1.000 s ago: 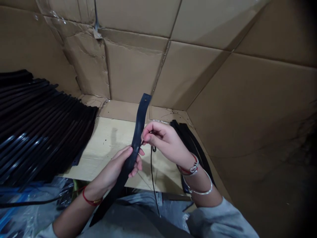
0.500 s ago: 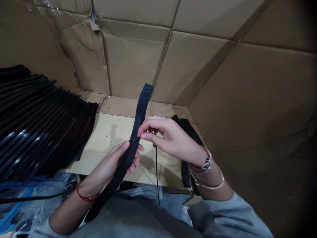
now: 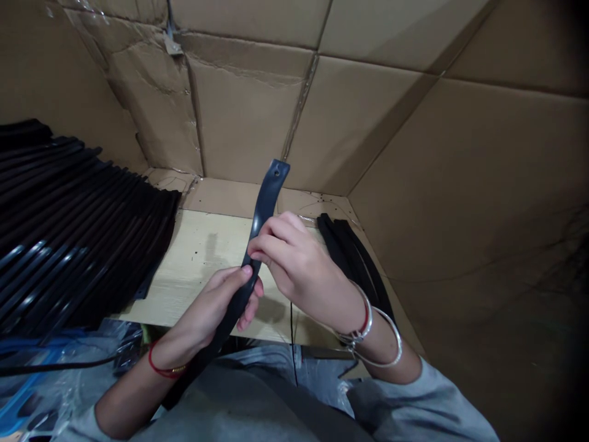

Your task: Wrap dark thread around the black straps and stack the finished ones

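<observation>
While I'm driving this from afar, I'm seeing a stack of black straps lying along the left end of the counter, my left hand gripping a black strap tilted up above the counter, my right hand pinching that strap higher up, and a smaller pile of straps sitting just beside the cardboard wall.

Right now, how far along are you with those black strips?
The big, neat stack of long black strips on the left looks done. One black strip with a hole is in hand, held by the left hand and pinched by the right hand. The small black bunch may be what's left.
</observation>
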The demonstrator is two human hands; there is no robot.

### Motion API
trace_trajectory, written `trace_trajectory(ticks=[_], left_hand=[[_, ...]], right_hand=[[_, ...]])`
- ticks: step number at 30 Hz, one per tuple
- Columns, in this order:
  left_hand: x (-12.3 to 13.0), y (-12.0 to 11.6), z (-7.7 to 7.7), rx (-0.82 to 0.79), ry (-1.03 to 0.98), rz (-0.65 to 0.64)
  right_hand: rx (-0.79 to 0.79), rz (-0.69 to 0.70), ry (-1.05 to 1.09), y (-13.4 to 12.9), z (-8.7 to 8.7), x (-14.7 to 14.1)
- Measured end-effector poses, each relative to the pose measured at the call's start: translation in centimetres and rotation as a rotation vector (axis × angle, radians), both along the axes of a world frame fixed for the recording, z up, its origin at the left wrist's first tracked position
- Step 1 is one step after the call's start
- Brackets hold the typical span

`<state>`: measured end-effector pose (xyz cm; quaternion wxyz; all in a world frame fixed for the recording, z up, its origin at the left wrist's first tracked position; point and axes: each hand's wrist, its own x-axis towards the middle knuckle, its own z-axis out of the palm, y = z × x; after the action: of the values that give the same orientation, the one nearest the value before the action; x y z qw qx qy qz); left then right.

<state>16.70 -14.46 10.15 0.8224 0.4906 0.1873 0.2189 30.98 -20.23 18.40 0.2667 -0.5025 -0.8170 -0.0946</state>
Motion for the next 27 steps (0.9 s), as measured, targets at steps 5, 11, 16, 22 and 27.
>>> trace_trajectory(ticks=[5,11,16,22,27], left_hand=[[0.1,-0.2,0.0,0.016,0.01,0.104],[-0.3,0.0,0.2,-0.043,0.0,0.127],[-0.2,-0.2,0.1,-0.097,-0.046,0.074],[-0.5,-0.2,-0.5,-0.076,-0.148,-0.295],[-1.8,-0.1,-1.7,-0.161,-0.109,-0.537]], right_hand=[[0.076,-0.026,0.151,-0.6,-1.0,-0.1],[-0.033,-0.1,0.603,-1.1,-3.1,0.4],[-0.233,-0.088,0.965,-0.4,-4.9,0.7],[-0.447,0.091,1.203,0.4,-6.2,1.0],[-0.527,0.096,1.006,0.4,-5.9,2.2]])
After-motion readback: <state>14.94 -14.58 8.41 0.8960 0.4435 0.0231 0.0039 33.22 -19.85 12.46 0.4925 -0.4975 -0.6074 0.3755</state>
